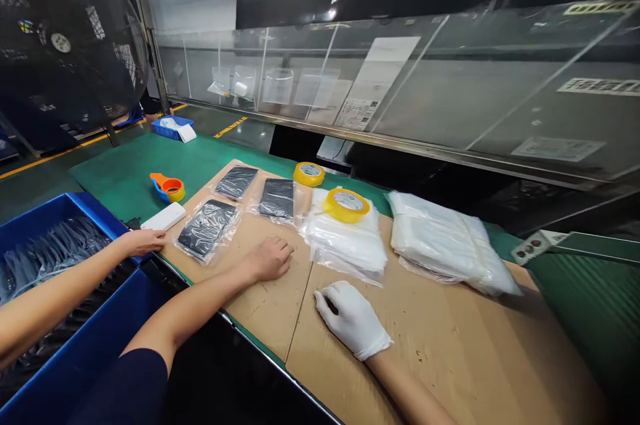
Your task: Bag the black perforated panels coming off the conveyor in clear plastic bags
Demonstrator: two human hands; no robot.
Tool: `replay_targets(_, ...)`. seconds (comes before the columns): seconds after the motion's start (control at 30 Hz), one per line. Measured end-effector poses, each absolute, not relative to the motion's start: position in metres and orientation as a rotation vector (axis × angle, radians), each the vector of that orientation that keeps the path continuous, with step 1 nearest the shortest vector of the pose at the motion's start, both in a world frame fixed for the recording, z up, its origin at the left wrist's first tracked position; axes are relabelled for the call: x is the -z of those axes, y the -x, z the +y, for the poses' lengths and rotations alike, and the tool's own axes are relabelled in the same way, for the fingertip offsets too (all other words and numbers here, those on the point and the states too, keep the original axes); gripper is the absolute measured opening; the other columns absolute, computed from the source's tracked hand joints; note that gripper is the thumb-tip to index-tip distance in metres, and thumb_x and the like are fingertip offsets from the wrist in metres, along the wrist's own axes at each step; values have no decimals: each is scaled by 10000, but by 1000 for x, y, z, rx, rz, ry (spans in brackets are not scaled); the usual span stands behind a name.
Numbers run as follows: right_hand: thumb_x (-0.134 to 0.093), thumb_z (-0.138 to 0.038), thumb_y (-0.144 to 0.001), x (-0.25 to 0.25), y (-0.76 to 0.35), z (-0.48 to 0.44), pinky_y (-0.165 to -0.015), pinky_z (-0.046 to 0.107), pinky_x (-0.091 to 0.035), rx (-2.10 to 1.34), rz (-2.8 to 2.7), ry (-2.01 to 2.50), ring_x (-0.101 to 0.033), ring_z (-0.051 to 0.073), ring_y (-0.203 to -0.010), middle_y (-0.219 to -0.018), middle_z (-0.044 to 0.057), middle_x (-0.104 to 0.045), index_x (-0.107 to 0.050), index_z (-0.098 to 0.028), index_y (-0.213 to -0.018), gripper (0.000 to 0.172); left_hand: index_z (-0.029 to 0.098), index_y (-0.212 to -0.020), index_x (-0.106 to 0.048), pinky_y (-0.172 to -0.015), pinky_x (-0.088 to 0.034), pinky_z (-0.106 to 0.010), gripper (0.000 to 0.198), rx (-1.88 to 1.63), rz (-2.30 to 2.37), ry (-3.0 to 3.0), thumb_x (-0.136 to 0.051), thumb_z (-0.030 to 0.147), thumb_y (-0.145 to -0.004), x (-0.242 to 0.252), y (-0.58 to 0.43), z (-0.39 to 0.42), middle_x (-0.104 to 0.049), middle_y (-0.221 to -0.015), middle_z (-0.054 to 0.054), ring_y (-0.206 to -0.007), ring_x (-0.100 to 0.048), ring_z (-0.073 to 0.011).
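Note:
My left hand (273, 258), bare below a dark sleeve, rests on the cardboard (265, 308) with its fingers curled in. Nothing shows in it; its underside is hidden. To its right, my right hand (350, 318) wears a white glove. Its thumb and fingers bend together around a small gap, with nothing visible between them. Black flat packs in clear bags lie just beyond my left hand: one at the left (207, 228), one behind (236, 182), one nearer the middle (277, 198). A stack of clear plastic bags (350, 248) sits past both hands, under a yellow tape roll (347, 205).
Another person's bare hand (143, 242) touches a white, narrow object (164, 217) at the table edge. Blue bins (103, 215) stand at left. Around the work area are an orange tape dispenser (167, 186), another tape roll (309, 174), a bag bundle (445, 242) and a small blue tray (165, 130).

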State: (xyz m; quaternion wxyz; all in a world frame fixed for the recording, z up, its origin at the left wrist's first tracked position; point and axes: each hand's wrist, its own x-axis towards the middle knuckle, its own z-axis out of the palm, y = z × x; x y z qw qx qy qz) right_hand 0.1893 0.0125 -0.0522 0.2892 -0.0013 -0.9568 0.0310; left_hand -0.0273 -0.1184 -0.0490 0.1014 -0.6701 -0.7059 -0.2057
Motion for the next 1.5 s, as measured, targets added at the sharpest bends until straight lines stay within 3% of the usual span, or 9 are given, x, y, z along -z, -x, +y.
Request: replay_targets(1.5, -530, -280, -1022, 52, -191, 10, -662, 325, -371, -149, -2586, 48, -524, 184, -656, -670, 35, -552, -526, -227, -660, 366, 152, -1020, -633, -849, -495, -409, 129, 610, -2095, 2007, -512, 170, -977, 53, 28, -117, -654, -982, -134, -967, -604, -278)
